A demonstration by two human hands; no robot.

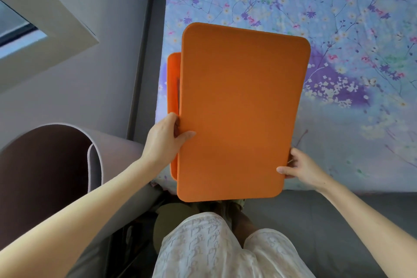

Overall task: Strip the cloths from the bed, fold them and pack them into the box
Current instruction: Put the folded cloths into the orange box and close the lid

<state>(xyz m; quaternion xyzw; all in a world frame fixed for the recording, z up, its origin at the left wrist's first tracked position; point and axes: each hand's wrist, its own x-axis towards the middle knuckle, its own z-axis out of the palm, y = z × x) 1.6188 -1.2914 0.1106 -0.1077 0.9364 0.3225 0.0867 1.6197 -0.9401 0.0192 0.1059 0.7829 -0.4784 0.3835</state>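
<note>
- Orange box (241, 108), seemingly flattened: held over the near left of the floral sheet (349, 18), likely for opening out.
- Left hand (164, 140): fingers clamp its left edge.
- Right hand (302, 165): pinches its near right corner.
- Floral sheet: spread flat, not yet stripped.

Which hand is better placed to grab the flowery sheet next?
Probably the right hand: it pinches only a lower corner of the orange panel, above the sheet. The left hand grips the long left edge, steadying it.
</note>
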